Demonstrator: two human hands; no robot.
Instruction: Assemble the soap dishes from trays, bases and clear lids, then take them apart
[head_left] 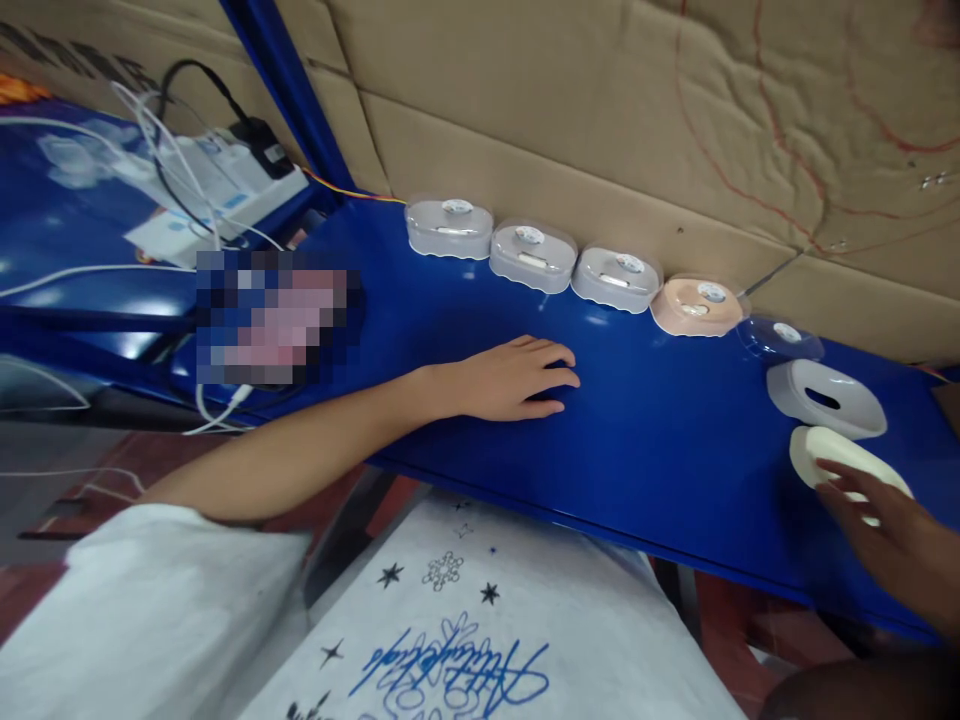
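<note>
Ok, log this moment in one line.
left hand: palm down on blue table | right hand: not seen | another person's hand: on cream oval piece | against cardboard: clear-lidded containers

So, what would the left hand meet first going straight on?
Across bare tabletop, the left hand would probably reach the clear lid or the whitish slotted case beside it; the angle leaves unclear which is first.

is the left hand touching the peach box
Apart. The head view shows a stretch of blue table between the left hand and the peach box.
</note>
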